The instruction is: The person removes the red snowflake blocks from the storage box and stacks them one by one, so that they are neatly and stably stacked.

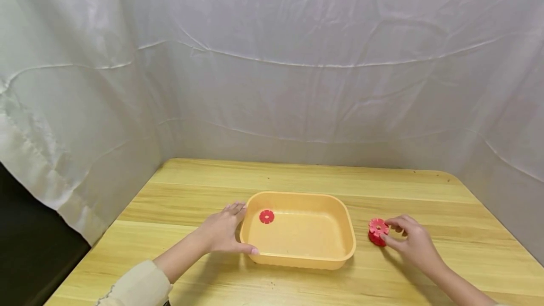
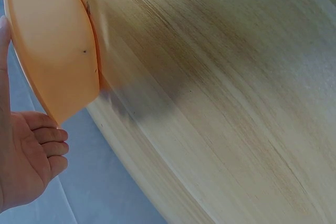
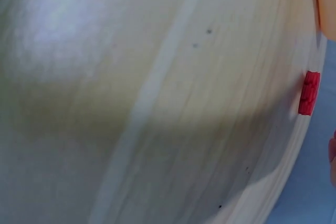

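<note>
My left hand (image 1: 224, 230) is at the left end of a yellow-orange plastic tub (image 1: 297, 262). Its thumb lies along the front rim and its fingers reach toward the back left corner. In the left wrist view, the fingers (image 2: 51, 148) are beside the tub wall (image 2: 55, 40). My right hand (image 1: 412, 242) is beside a short stack of red notched plastic discs (image 1: 378, 228), thumb and index finger apart at its right side. The right wrist view shows the stack (image 3: 310, 93) upright, with a fingertip (image 3: 333, 153) a small gap from it.
One red notched disc (image 1: 267, 216) lies flat inside the tub near its back left corner. The wooden table (image 1: 204, 174) carries both tub and stack. Pale cloth curtains (image 1: 297, 98) hang behind and along the sides.
</note>
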Action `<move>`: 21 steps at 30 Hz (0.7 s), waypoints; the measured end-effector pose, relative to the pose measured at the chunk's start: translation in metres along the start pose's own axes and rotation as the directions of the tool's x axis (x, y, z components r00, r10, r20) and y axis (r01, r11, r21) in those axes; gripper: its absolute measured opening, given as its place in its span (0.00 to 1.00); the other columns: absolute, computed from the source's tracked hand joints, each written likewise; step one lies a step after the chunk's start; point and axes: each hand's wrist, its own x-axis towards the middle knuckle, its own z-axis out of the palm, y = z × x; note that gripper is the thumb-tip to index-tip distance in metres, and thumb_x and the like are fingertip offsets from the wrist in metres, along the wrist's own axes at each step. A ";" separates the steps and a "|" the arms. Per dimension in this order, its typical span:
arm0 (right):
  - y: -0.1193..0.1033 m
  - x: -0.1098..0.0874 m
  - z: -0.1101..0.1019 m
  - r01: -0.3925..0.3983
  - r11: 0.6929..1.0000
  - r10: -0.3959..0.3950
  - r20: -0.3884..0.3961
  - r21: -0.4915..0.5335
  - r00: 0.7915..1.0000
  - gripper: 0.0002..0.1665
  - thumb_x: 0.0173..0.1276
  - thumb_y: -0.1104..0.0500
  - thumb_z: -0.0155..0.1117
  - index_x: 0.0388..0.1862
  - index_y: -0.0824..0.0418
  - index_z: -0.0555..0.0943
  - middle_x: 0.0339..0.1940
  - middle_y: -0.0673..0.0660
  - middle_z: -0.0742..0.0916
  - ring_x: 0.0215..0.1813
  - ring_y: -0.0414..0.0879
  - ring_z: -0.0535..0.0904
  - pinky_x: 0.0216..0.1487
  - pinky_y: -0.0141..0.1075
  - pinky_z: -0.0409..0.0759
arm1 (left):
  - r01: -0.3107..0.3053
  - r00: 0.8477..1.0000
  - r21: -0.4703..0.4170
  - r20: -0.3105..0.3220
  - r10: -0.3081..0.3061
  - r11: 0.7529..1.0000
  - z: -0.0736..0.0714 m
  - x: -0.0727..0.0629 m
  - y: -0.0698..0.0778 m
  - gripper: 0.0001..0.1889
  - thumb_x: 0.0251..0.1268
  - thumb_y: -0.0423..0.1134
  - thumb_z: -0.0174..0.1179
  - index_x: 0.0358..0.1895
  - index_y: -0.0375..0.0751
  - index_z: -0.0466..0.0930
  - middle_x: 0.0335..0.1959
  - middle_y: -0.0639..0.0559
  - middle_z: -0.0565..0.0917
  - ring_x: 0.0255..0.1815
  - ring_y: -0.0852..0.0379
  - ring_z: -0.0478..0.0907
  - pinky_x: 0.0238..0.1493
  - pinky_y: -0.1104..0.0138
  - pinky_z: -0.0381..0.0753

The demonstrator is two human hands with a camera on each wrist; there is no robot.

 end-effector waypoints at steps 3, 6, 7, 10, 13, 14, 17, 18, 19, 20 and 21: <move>0.002 -0.001 0.000 -0.025 1.000 0.025 0.013 -0.007 1.000 0.19 0.33 0.72 0.75 0.29 0.65 0.82 0.24 0.50 0.81 0.28 0.31 0.70 0.26 0.19 0.70 | 0.001 1.000 -0.002 0.001 -0.001 1.000 0.000 0.000 0.000 0.57 0.40 0.74 0.58 0.67 0.30 0.61 0.69 0.36 0.63 0.70 0.38 0.58 0.64 0.46 0.68; 0.003 -0.003 0.000 -0.066 0.998 0.067 0.044 -0.013 0.997 0.17 0.35 0.72 0.75 0.28 0.65 0.82 0.22 0.48 0.79 0.27 0.30 0.68 0.23 0.23 0.71 | 0.002 1.000 0.004 0.001 -0.002 1.000 0.000 0.000 0.000 0.57 0.40 0.74 0.58 0.67 0.30 0.61 0.69 0.36 0.63 0.71 0.38 0.58 0.65 0.47 0.68; 0.004 -0.003 0.000 -0.080 0.997 0.081 0.058 -0.014 0.995 0.16 0.36 0.71 0.75 0.28 0.65 0.82 0.22 0.47 0.78 0.27 0.29 0.67 0.23 0.24 0.71 | 0.001 1.000 0.005 0.001 -0.001 1.000 0.000 0.000 0.000 0.57 0.40 0.74 0.58 0.67 0.30 0.61 0.69 0.36 0.63 0.71 0.38 0.58 0.65 0.47 0.68; 0.006 -0.005 0.000 -0.127 0.992 0.128 0.105 -0.014 0.986 0.15 0.39 0.71 0.74 0.29 0.66 0.83 0.22 0.46 0.77 0.26 0.28 0.66 0.22 0.25 0.71 | 0.000 1.000 0.009 0.002 0.000 1.000 0.001 0.000 0.000 0.57 0.41 0.75 0.58 0.67 0.30 0.61 0.69 0.36 0.63 0.70 0.38 0.58 0.65 0.48 0.67; 0.008 -0.006 0.000 -0.171 0.985 0.171 0.143 -0.012 0.975 0.14 0.42 0.69 0.74 0.31 0.67 0.83 0.22 0.46 0.77 0.26 0.29 0.65 0.22 0.26 0.71 | -0.002 1.000 0.009 0.002 0.002 1.000 0.002 0.000 0.000 0.57 0.40 0.75 0.57 0.67 0.30 0.61 0.69 0.36 0.63 0.70 0.38 0.58 0.65 0.48 0.67; 0.008 -0.007 0.000 -0.184 0.983 0.184 0.153 -0.014 0.971 0.14 0.42 0.69 0.74 0.32 0.67 0.83 0.22 0.46 0.77 0.26 0.29 0.66 0.23 0.26 0.71 | -0.002 1.000 0.008 0.002 0.002 1.000 0.002 0.000 0.000 0.57 0.40 0.75 0.57 0.67 0.30 0.61 0.69 0.36 0.63 0.70 0.38 0.58 0.65 0.48 0.67; 0.009 -0.008 0.000 -0.218 0.976 0.217 0.179 -0.010 0.960 0.14 0.43 0.68 0.74 0.32 0.67 0.83 0.23 0.47 0.78 0.25 0.29 0.67 0.23 0.25 0.71 | -0.001 1.000 0.006 0.001 0.001 1.000 0.002 0.000 0.000 0.57 0.40 0.75 0.57 0.67 0.30 0.61 0.69 0.36 0.63 0.70 0.38 0.58 0.65 0.48 0.67; 0.009 -0.008 0.000 -0.226 0.974 0.224 0.186 -0.009 0.957 0.13 0.44 0.68 0.74 0.32 0.67 0.83 0.23 0.48 0.78 0.25 0.29 0.67 0.23 0.25 0.71 | 0.000 1.000 0.006 0.001 0.000 1.000 0.002 0.000 0.000 0.57 0.40 0.75 0.58 0.67 0.30 0.61 0.69 0.36 0.63 0.70 0.38 0.58 0.65 0.48 0.67; 0.009 -0.009 0.000 -0.237 0.972 0.234 0.195 -0.011 0.952 0.13 0.44 0.67 0.74 0.32 0.67 0.83 0.23 0.48 0.78 0.25 0.29 0.67 0.23 0.25 0.71 | 0.000 1.000 0.006 0.000 0.000 1.000 0.002 0.000 0.000 0.57 0.40 0.75 0.58 0.67 0.30 0.61 0.69 0.36 0.63 0.70 0.38 0.58 0.65 0.48 0.67; 0.009 -0.009 0.000 -0.245 0.969 0.242 0.204 -0.011 0.949 0.13 0.44 0.67 0.74 0.32 0.67 0.83 0.23 0.48 0.79 0.25 0.29 0.67 0.23 0.25 0.71 | 0.000 1.000 0.005 -0.001 0.000 1.000 0.002 0.000 0.000 0.57 0.40 0.74 0.58 0.67 0.30 0.61 0.69 0.36 0.63 0.70 0.38 0.58 0.65 0.48 0.67; 0.009 -0.009 0.000 -0.256 0.967 0.252 0.213 -0.011 0.944 0.13 0.45 0.67 0.74 0.32 0.67 0.83 0.23 0.49 0.79 0.25 0.28 0.67 0.24 0.25 0.71 | -0.001 1.000 0.004 -0.003 0.001 1.000 0.002 0.000 0.000 0.57 0.40 0.74 0.58 0.67 0.30 0.61 0.69 0.36 0.63 0.70 0.38 0.58 0.65 0.48 0.67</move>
